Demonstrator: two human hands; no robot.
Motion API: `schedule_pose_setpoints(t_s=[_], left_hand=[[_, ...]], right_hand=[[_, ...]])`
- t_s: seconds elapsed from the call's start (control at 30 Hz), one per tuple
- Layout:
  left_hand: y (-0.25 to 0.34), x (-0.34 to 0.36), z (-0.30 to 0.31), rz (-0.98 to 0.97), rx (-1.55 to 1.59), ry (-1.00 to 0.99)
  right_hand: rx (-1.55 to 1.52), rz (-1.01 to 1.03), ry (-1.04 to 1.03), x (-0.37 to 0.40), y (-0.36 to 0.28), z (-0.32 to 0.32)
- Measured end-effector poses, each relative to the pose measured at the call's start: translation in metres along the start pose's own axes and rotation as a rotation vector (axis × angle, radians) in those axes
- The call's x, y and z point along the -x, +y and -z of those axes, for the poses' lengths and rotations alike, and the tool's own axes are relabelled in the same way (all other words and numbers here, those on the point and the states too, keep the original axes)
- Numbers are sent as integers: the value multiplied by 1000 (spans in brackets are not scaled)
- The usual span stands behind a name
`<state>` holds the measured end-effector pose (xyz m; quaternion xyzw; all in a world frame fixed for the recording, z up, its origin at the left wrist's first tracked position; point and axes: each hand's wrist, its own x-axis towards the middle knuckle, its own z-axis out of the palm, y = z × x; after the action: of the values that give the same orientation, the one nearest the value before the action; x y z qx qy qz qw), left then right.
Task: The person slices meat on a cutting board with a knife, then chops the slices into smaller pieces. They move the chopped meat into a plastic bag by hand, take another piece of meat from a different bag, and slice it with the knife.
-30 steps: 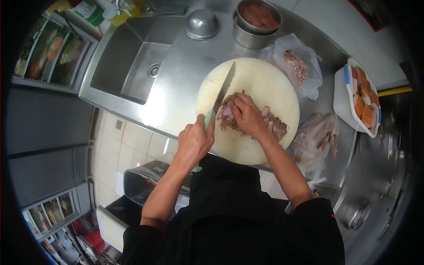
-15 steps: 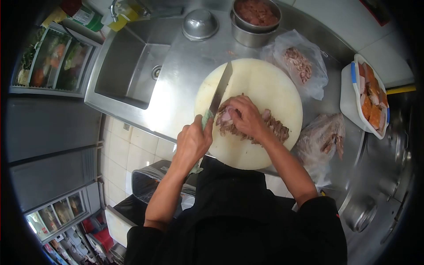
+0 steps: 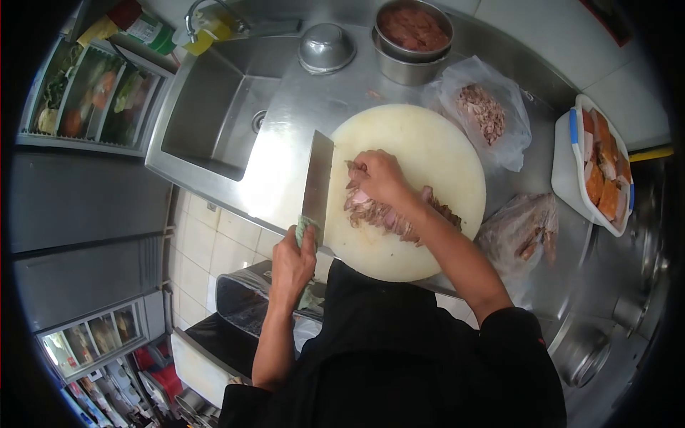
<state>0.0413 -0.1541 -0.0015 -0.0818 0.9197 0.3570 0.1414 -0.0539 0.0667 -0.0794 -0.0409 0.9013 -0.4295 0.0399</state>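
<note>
My left hand (image 3: 294, 262) is closed round the cloth-wrapped handle of a wide knife (image 3: 318, 178). Its blade points away from me, beside the left edge of a round white cutting board (image 3: 435, 135). Over the board, my right hand (image 3: 379, 178) has its fingers pinched at the upper left end of a row of sliced brown meat (image 3: 378, 216); a small piece shows at the fingertips. The row runs across the board, partly hidden under my right forearm.
A steel sink (image 3: 214, 132) lies left, with an upturned metal bowl (image 3: 325, 48) beside it. Behind the board are stacked metal pots (image 3: 410, 68) and a bag of chopped meat (image 3: 482, 113). Right are another meat bag (image 3: 519, 232) and a white tub (image 3: 566, 160) of browned meat pieces.
The knife has moved left off the meat, and its blade now shows broadside. My right hand has shifted slightly left and up, its fingers drawn together at the end of the row.
</note>
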Motion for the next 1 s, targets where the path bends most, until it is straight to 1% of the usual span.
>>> schedule_pose_setpoints(t_s=[0.07,0.1,0.17,0.3,0.37,0.4,0.47,0.5,0.57,0.6,0.67,0.7,0.77,0.8,0.87,0.9,0.97,1.0], left_hand=[[2,4,-4,37,77,-8],[3,5,-4,37,80,-1],[5,6,-4,16,35,9],[6,5,-2,10,20,-2],[6,5,-2,15,23,-3],[6,5,-2,14,22,-3],[6,4,-1,-9,14,0],[7,3,1,-9,13,-1],[12,1,5,-27,-53,0],[12,-2,6,-23,-55,-1],[13,-9,7,-71,-112,-2],[17,-12,8,-69,-115,-3],[31,-15,10,-97,-128,-7],[35,-18,9,-95,-131,-10],[42,-24,8,-137,-185,-47],[42,-27,6,-130,-188,-48],[41,-32,2,-206,-260,-92],[38,-33,1,-205,-262,-94]], right_hand=[[-131,-97,-48,-4,1,6],[-129,-89,-50,-6,4,5],[-272,-122,-51,-8,12,0],[-196,-84,-84,-3,2,14],[-231,216,-234,0,13,12],[-231,216,-233,6,10,12],[95,476,31,24,0,11],[94,475,31,28,-3,11],[-121,366,94,33,-7,10],[-124,364,91,33,-7,7],[-130,189,124,34,-6,0],[-134,187,123,33,-6,-5],[-75,169,225,34,-5,-14],[-78,165,224,36,-9,-16],[-60,104,333,39,-18,-16],[-64,102,327,39,-17,-18],[-61,206,343,36,-10,-20],[-64,204,342,35,-8,-20]])
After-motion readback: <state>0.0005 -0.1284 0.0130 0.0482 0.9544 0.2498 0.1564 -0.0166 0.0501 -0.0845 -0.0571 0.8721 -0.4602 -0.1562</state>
